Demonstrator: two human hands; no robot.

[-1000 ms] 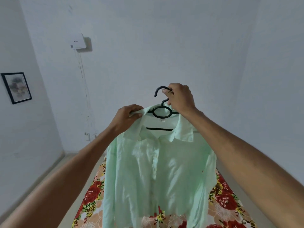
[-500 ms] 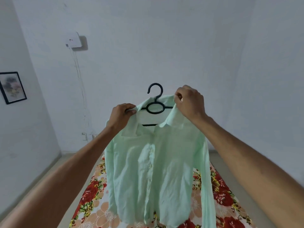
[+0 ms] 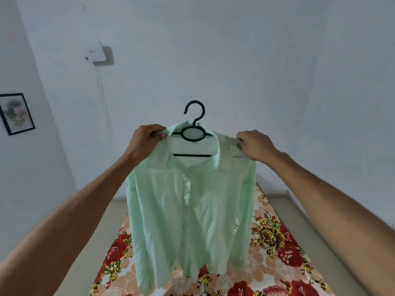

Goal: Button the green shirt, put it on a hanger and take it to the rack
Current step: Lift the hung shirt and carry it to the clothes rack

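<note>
The pale green shirt (image 3: 192, 210) hangs buttoned down its front on a black plastic hanger (image 3: 193, 133), held up in the air before me. The hanger's hook pokes out above the collar, free of either hand. My left hand (image 3: 145, 139) pinches the shirt's left shoulder beside the collar. My right hand (image 3: 254, 145) grips the right shoulder, out at the hanger's end. Both sleeves hang straight down at the sides. No rack is in view.
Under the shirt lies a floral sheet (image 3: 275, 242) with red flowers on a bed or mattress. White walls close in ahead and on both sides. A white box (image 3: 95, 52) with cables is fixed to the wall, and a framed picture (image 3: 16, 113) hangs at left.
My right hand left the hanger hook, went to the collar, then slid out to the right shoulder. The shirt now sits spread wider on the hanger, hook exposed.
</note>
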